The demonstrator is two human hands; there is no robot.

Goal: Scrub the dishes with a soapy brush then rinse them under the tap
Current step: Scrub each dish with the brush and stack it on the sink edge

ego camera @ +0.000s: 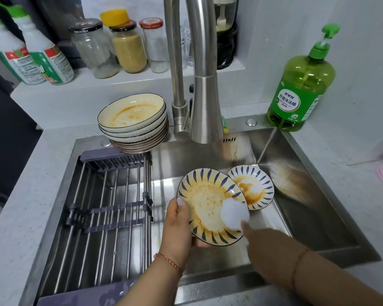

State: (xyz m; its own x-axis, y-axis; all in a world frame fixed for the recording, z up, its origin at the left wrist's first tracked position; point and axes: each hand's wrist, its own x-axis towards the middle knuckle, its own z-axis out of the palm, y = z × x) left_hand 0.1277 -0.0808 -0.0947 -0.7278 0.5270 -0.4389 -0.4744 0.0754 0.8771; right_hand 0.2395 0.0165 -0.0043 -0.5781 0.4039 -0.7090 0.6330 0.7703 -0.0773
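1. Head view shows us our left hand (pixel 179 224) gripping a small leaf-patterned plate (pixel 206 204) by its left rim, thumb on the face and fingers curled behind, tilted up over the middle of the sink (pixel 314 219).
2. We see orange grease and soap bubbles on the plate's face.
3. Our right hand (pixel 255 236) is blurred; it meets a white foamy scrubber (pixel 235 215) pressed on the plate's lower right, but we cannot tell how its fingers lie.
4. We see a second patterned plate (pixel 255 186), also stained, just behind the first toward the sink's right wall, partly covered by it.
5. We see a stack of dirty plates (pixel 134 123) on the sink's back edge, left of the tap (pixel 202 85).
6. A drying rack (pixel 111 206) spans the sink's left half.
7. A green dish-soap bottle (pixel 301 89) stands at the sink's back right corner on the tabletop (pixel 20 206).
8. Jars (pixel 128 45) line the shelf behind.
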